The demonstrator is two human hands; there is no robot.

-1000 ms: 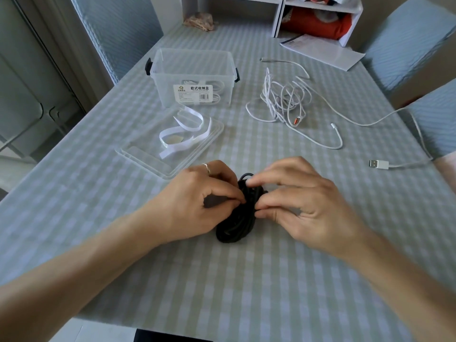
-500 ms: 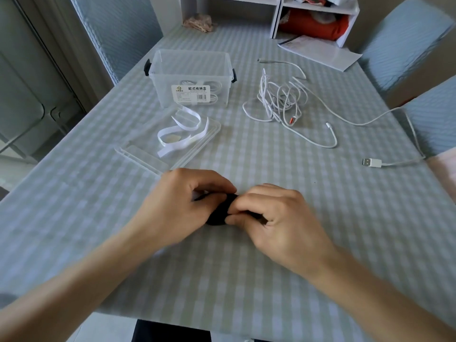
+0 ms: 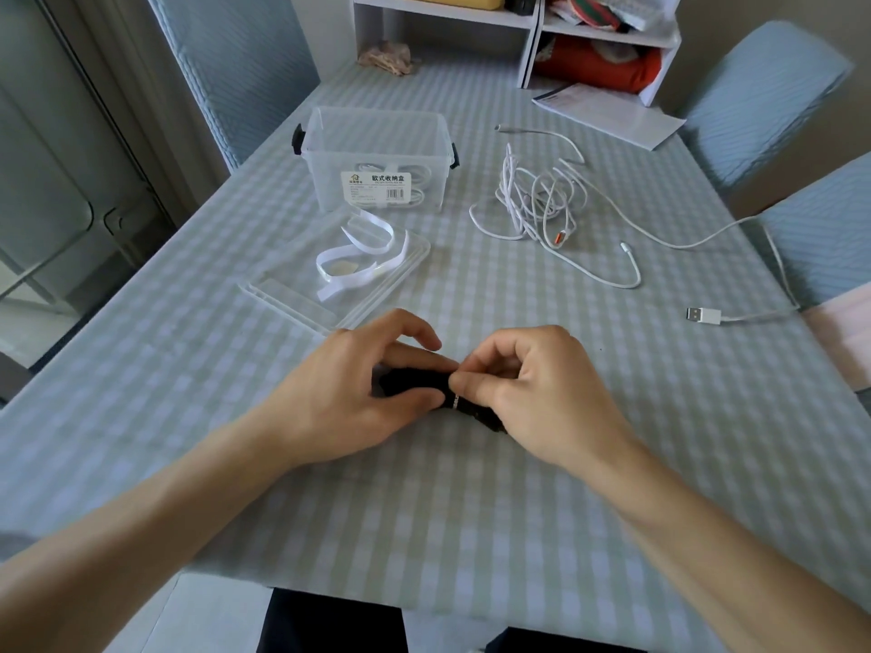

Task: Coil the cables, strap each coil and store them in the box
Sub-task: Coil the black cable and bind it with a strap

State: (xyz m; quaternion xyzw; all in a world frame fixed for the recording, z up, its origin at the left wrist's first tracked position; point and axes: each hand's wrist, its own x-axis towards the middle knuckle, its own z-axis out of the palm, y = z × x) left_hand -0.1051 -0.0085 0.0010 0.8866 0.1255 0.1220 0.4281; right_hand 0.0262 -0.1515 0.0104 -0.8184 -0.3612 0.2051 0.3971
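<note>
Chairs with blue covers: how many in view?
3: one chair at the table's far left, two on the right, the farther chair and the nearer chair. Others may be out of frame.

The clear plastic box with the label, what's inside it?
Inside the clear plastic box you can see coiled white cables through its wall. The white label covers part of them, so their number stays unclear.

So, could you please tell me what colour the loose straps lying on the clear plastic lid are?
White: the loose straps on the clear plastic lid, head view.
</note>
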